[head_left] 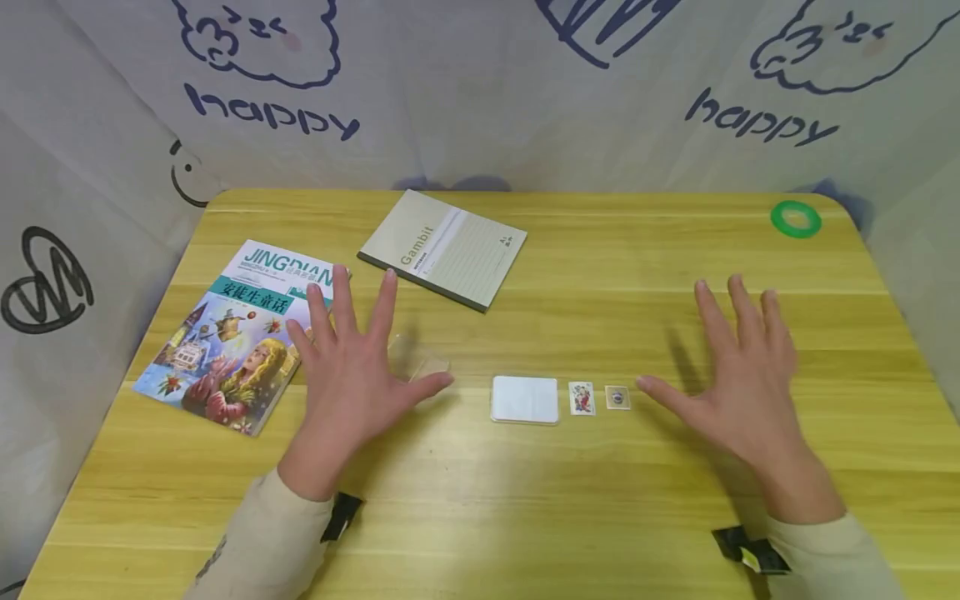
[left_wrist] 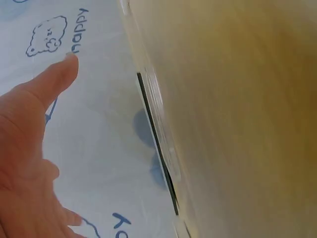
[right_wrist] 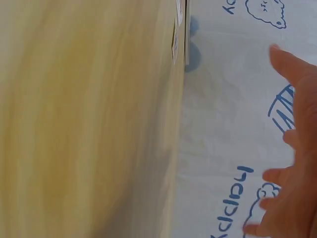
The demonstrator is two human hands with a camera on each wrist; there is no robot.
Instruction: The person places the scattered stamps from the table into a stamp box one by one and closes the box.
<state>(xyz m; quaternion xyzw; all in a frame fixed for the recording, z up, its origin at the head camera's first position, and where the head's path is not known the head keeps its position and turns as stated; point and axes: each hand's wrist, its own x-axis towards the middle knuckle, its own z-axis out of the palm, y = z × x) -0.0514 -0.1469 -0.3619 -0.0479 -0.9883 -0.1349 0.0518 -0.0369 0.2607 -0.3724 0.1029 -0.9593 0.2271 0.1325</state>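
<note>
My left hand point(head_left: 348, 379) is held over the table with its fingers spread, holding nothing. In the head view it overlaps the edge of a colourful picture book point(head_left: 232, 342), and its thumb points at a clear plastic piece point(head_left: 432, 367). My right hand point(head_left: 742, 387) is likewise spread and holds nothing. Between the hands lies a white rectangular case point(head_left: 525, 399) with clear edges. To its right are a small picture card point(head_left: 581, 398) and a smaller square card point(head_left: 617, 397), which is nearest the right thumb. Both wrist views show the hands raised beside the tabletop.
A beige notebook point(head_left: 450, 246) with a dark spine lies at the back of the wooden table point(head_left: 637, 517). Near the back right corner is a green ring point(head_left: 796, 219), like a tape roll. White cloth point(head_left: 480, 117) with blue drawings hangs behind the table.
</note>
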